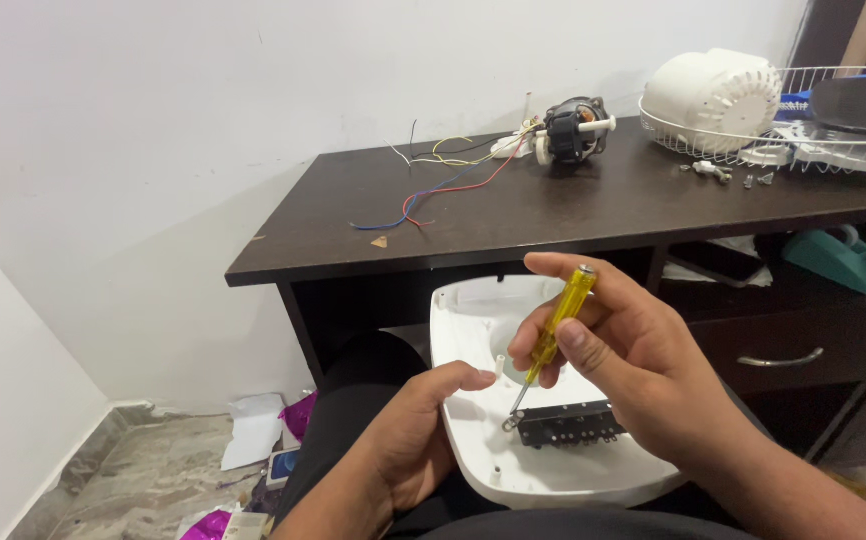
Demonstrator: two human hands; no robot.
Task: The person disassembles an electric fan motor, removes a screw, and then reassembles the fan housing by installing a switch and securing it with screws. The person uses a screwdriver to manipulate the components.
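Observation:
A white plastic housing shell [473, 320] lies on my lap, open side up. Inside it sits a black switch block [568, 425]. My right hand [623, 350] grips a screwdriver with a clear yellow handle [561, 318], its metal tip down at the left end of the switch block. My left hand [413, 430] holds the shell's left edge, thumb resting over the rim.
A dark wooden desk [513, 215] stands ahead with a small electric motor [571, 130] trailing coloured wires, loose screws [718, 172], a white motor cover [713, 95] and a wire fan guard [833, 140]. A teal tape dispenser [843, 260] sits on the lower shelf. Papers and wrappers [253, 430] litter the floor at left.

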